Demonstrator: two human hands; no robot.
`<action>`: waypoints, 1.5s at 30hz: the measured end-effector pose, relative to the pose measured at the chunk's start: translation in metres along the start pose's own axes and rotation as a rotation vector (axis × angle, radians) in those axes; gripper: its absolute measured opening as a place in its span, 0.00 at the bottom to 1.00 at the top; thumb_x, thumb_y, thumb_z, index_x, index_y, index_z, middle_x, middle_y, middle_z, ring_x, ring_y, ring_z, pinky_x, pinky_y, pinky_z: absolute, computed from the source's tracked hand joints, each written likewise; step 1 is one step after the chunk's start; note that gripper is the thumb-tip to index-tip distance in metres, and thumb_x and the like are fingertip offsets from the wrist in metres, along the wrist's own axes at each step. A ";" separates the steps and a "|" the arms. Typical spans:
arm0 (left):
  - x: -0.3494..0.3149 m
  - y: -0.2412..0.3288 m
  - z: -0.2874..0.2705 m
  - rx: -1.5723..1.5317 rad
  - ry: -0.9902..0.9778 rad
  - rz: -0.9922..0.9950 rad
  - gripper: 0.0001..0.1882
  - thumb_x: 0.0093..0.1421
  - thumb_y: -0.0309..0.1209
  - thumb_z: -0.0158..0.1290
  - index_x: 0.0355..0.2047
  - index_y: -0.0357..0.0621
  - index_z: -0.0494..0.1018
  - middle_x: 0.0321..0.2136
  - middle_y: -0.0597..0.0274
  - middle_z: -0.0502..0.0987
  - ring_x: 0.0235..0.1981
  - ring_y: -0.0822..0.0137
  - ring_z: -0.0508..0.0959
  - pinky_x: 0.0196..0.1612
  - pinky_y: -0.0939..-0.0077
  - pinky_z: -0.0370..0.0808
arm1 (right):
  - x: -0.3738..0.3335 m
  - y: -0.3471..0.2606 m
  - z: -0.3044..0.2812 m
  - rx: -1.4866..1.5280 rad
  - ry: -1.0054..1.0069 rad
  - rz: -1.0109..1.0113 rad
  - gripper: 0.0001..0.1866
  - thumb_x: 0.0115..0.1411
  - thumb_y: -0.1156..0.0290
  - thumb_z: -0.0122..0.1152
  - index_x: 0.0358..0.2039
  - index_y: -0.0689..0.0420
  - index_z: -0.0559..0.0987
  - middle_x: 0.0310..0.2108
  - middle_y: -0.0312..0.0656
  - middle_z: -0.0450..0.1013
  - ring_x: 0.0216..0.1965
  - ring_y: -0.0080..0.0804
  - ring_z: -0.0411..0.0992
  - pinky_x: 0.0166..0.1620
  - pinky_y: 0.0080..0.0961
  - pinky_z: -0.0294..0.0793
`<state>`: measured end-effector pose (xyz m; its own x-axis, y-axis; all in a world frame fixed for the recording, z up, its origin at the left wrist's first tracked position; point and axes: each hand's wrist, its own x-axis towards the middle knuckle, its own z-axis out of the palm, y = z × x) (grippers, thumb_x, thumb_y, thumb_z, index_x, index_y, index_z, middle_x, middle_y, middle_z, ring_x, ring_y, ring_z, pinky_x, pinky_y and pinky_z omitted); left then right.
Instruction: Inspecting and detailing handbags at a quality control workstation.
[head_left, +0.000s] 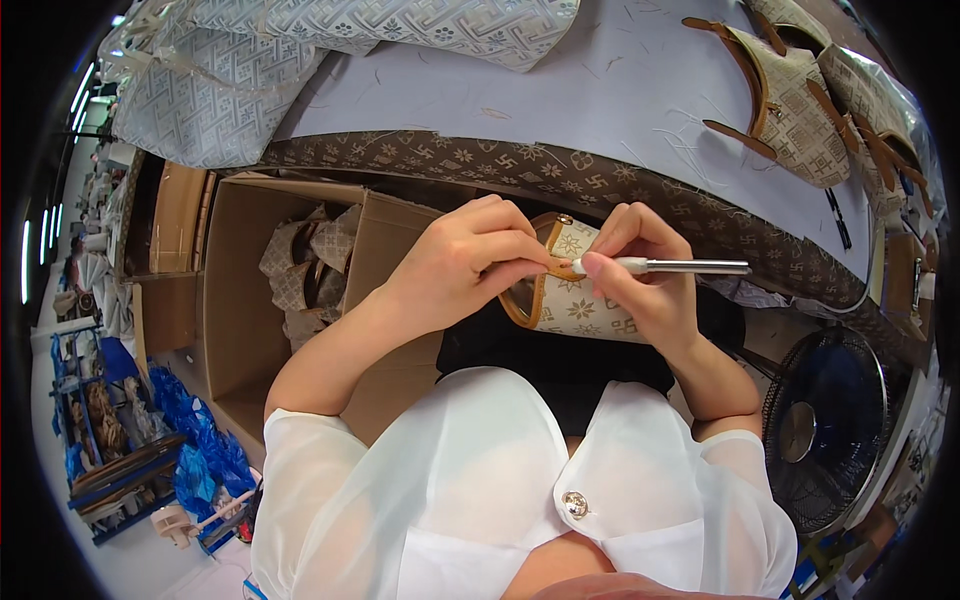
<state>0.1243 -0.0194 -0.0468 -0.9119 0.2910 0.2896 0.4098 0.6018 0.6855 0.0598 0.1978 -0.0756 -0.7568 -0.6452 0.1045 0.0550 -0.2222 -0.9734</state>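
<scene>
A cardboard box [235, 265] and a fan [835, 425] flank the cream bag [580, 316]

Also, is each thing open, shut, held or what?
Cream patterned bag: open at one end
Silver-and-white tool: held
Right hand: gripping that tool
Left hand: pinching at the bag's edge
Cardboard box: open, patterned pieces inside
Fan: can't tell if it's spinning
Blue plastic: crumpled

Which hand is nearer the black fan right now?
Right. The right hand, gripping the pen-like tool, is up and left of the black fan in the picture; the left hand is farther away, at the left edge of the cream bag.
</scene>
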 end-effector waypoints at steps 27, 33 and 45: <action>0.002 -0.015 0.015 -0.296 0.102 -0.173 0.03 0.55 0.21 0.61 0.31 0.39 0.80 0.26 0.63 0.80 0.26 0.74 0.77 0.28 0.81 0.73 | -0.002 0.011 0.007 -0.193 0.064 -0.105 0.08 0.54 0.84 0.65 0.25 0.62 0.73 0.25 0.35 0.70 0.24 0.15 0.67 0.26 0.14 0.66; 0.003 -0.015 0.021 -0.495 0.187 -0.300 0.04 0.56 0.21 0.60 0.33 0.39 0.78 0.25 0.66 0.79 0.24 0.79 0.76 0.28 0.84 0.72 | -0.002 0.012 0.005 -0.173 0.104 -0.073 0.08 0.55 0.82 0.65 0.26 0.61 0.72 0.24 0.35 0.71 0.23 0.14 0.69 0.26 0.13 0.67; 0.009 -0.009 0.005 -0.280 -0.122 -0.330 0.02 0.59 0.23 0.59 0.33 0.37 0.78 0.33 0.67 0.75 0.30 0.79 0.72 0.32 0.85 0.68 | -0.002 0.008 0.000 0.117 0.155 -0.001 0.08 0.57 0.81 0.64 0.27 0.61 0.71 0.23 0.34 0.71 0.23 0.13 0.68 0.26 0.12 0.65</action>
<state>0.1122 -0.0184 -0.0534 -0.9761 0.2127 -0.0438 0.0599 0.4576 0.8871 0.0622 0.1973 -0.0835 -0.8475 -0.5269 0.0639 0.1227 -0.3117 -0.9422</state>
